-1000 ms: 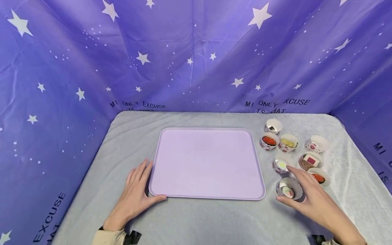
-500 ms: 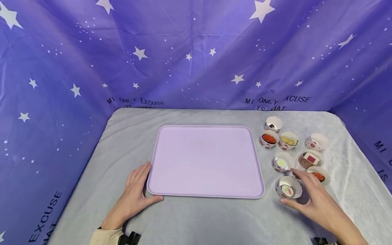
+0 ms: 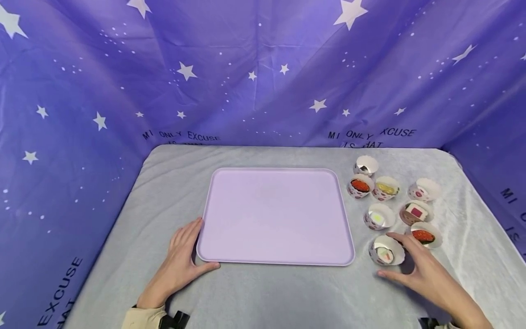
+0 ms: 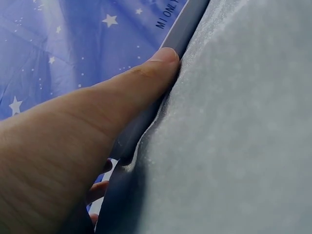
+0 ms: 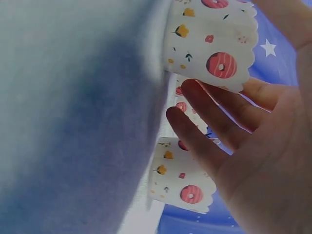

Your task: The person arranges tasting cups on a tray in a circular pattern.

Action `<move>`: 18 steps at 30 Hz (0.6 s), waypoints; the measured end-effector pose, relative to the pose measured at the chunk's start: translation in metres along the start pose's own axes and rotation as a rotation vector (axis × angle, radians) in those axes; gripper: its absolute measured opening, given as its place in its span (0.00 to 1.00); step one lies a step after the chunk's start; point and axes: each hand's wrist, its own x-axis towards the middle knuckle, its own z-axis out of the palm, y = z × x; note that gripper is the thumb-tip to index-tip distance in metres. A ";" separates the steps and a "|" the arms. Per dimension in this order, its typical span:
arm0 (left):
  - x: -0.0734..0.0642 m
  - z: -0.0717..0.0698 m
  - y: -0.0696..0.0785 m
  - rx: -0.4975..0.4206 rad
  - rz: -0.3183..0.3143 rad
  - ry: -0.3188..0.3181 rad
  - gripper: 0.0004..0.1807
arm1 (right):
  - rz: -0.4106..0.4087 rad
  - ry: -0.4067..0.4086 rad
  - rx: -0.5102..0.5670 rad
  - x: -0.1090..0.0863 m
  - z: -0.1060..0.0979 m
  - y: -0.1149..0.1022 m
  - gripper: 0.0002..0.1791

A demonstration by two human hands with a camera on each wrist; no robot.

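At the near left corner of a lilac tray (image 3: 275, 214), my left hand (image 3: 176, 262) rests with straight fingers along the left side and its thumb on the front edge. The left wrist view shows the thumb (image 4: 141, 83) lying against the tray's edge. My right hand (image 3: 429, 274) is spread around the nearest paper cup (image 3: 397, 253), index finger behind it and thumb in front. That cup holds a small white sushi-like roll (image 3: 384, 255). In the right wrist view, the fingers (image 5: 217, 109) extend loosely beside the donut-printed cup wall (image 5: 209, 44).
Several more paper cups stand on the right of the grey cloth (image 3: 287, 297). They include a cup with a red topping (image 3: 360, 186), one with a yellow topping (image 3: 386, 188) and one with a red-centred white piece (image 3: 416, 212). A purple star curtain (image 3: 255, 105) surrounds the table.
My right hand's index finger has drawn back from the cup behind toward the nearest cup, and its thumb has shifted slightly right. The left hand stays at the tray corner; the view tilted slightly.
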 end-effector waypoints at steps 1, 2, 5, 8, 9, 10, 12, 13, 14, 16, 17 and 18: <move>0.000 0.000 0.000 0.003 -0.002 -0.001 0.64 | 0.005 -0.006 0.009 0.001 0.000 0.001 0.48; 0.000 0.000 0.000 0.006 -0.004 -0.002 0.64 | 0.010 -0.011 0.019 0.001 0.000 0.001 0.46; 0.000 0.000 0.000 0.010 -0.011 -0.007 0.64 | 0.021 -0.017 0.042 0.002 0.000 0.002 0.42; 0.001 -0.001 0.000 0.010 -0.015 -0.010 0.64 | 0.002 0.000 0.050 0.003 0.001 0.003 0.40; 0.001 -0.001 -0.001 0.009 -0.015 -0.009 0.64 | -0.002 0.002 0.050 0.004 0.001 0.003 0.39; 0.001 0.000 -0.001 0.009 -0.014 -0.009 0.64 | -0.009 0.009 0.052 0.004 0.001 0.003 0.39; 0.002 0.000 -0.001 0.010 -0.013 -0.008 0.64 | -0.022 0.019 0.054 0.005 0.001 0.004 0.37; 0.002 0.000 -0.001 0.010 -0.013 -0.006 0.64 | -0.029 0.025 0.056 0.005 0.001 0.004 0.37; 0.002 0.000 -0.001 0.009 -0.014 -0.006 0.65 | -0.034 0.030 0.057 0.005 0.001 0.003 0.36; 0.001 0.000 -0.001 0.011 -0.016 -0.007 0.64 | -0.037 0.035 0.055 0.005 0.001 0.003 0.35; 0.001 0.000 -0.001 0.011 -0.016 -0.005 0.65 | -0.036 0.034 0.054 0.005 0.001 0.003 0.34; 0.000 0.000 -0.001 0.008 -0.019 -0.005 0.65 | -0.034 0.032 0.051 0.004 0.001 0.003 0.34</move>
